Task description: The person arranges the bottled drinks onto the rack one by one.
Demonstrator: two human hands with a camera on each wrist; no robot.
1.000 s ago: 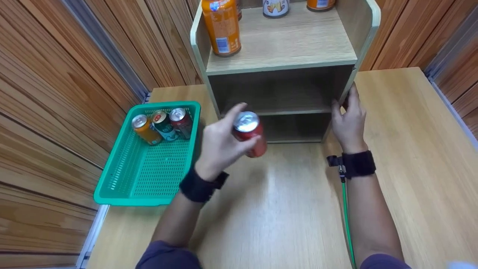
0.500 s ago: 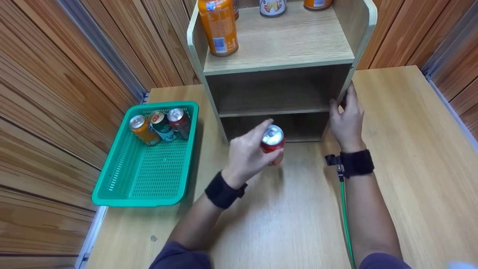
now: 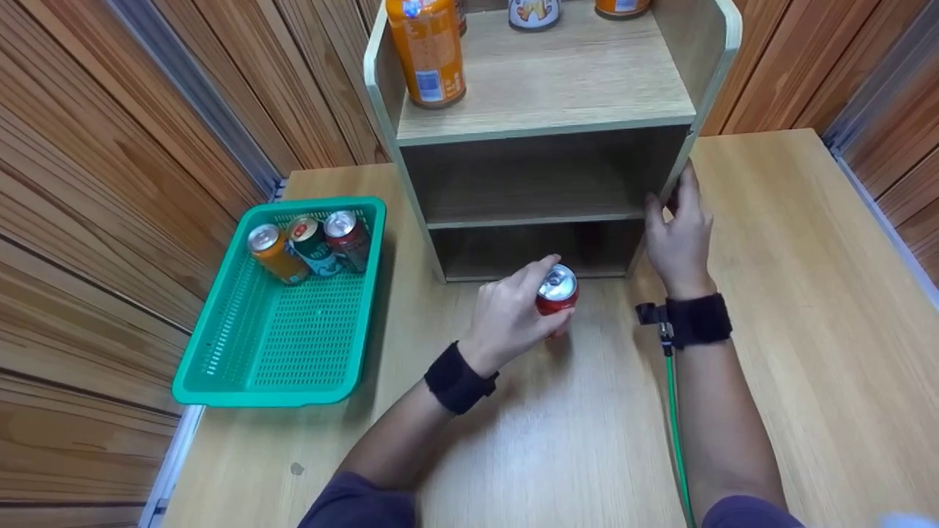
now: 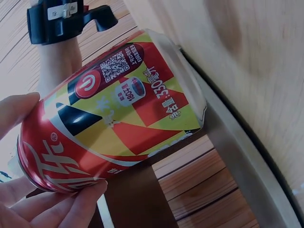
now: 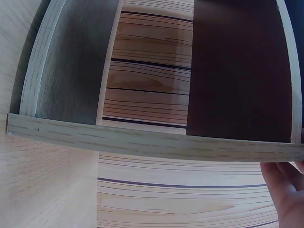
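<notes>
Red can [image 3: 556, 292], glossy aluminium cylinder, gripped by left hand [image 3: 510, 319]; right hand [image 3: 678, 235] grasps wooden shelf [image 3: 546, 125] edge.

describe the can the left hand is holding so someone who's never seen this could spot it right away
Start at the wooden shelf unit on the table. On the tabletop just before its lowest opening, the left hand grips a red cola can with a silver top and white script. The other cans stand in the green basket or on the shelf's top; only this one is in a hand.
</notes>
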